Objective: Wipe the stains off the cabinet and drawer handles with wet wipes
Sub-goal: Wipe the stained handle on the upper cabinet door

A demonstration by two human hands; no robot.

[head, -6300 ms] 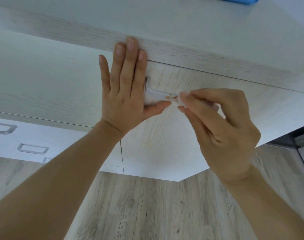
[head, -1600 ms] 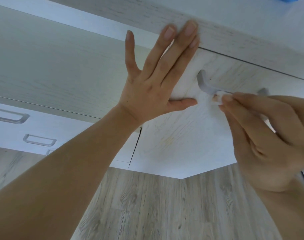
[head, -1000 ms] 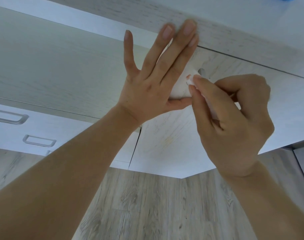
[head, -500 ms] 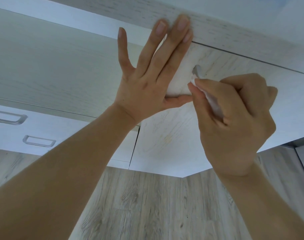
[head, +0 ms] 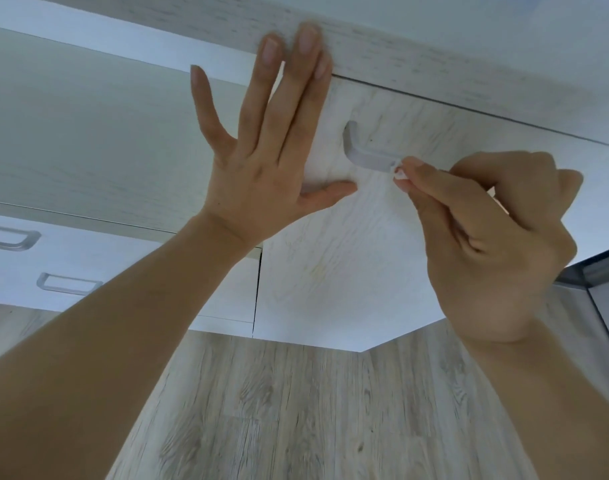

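Note:
A grey metal handle [head: 360, 150] sticks out of the pale wood-grain cabinet door [head: 348, 258]; its left end and part of its bar show, the rest hidden behind my right hand. My left hand [head: 265, 150] lies flat on the door left of the handle, fingers straight and reaching up to the countertop edge. My right hand [head: 483, 237] pinches a small white wet wipe [head: 397, 169] between thumb and fingertips and holds it against the handle's bar.
Two more grey drawer handles [head: 8, 239] [head: 69, 282] sit on white drawer fronts at the far left. A pale countertop edge [head: 434, 64] runs above the door. Wood-look floor [head: 296, 410] lies below, and a dark appliance edge [head: 594, 271] is at the right.
My right hand has slid to the right along the handle with the wipe, uncovering the handle's left end. My left hand stays flat on the door.

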